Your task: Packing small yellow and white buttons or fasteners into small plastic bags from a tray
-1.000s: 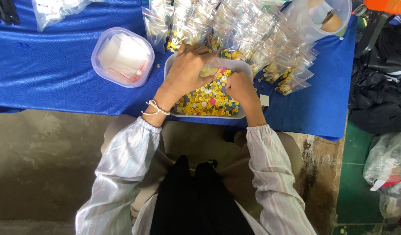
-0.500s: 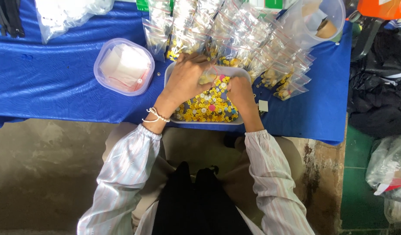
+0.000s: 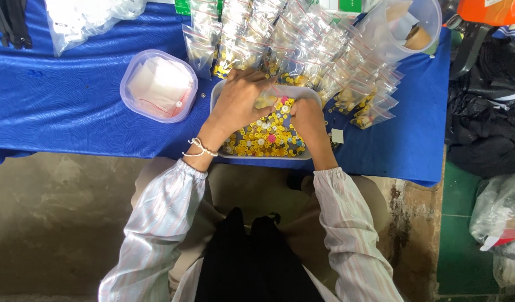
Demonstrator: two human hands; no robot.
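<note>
A grey tray (image 3: 218,95) full of small, mostly yellow buttons (image 3: 263,140) sits on the blue-covered table (image 3: 62,106) in front of me. My left hand (image 3: 240,100) reaches over the tray's far side, fingers curled around a small clear zip bag (image 3: 266,99) with buttons in it. My right hand (image 3: 306,118) rests among the buttons at the tray's right side, fingers bent and touching the bag's edge. A beaded bracelet circles my left wrist.
Several filled clear zip bags (image 3: 302,45) are heaped behind and to the right of the tray. A round clear container of empty bags (image 3: 158,85) stands to the left. A clear jug (image 3: 405,28) is at the back right, dark bags on the floor at right.
Both hands stay at the tray; my left hand has shifted slightly toward the tray's far edge with the small bag. The view has tilted a little.
</note>
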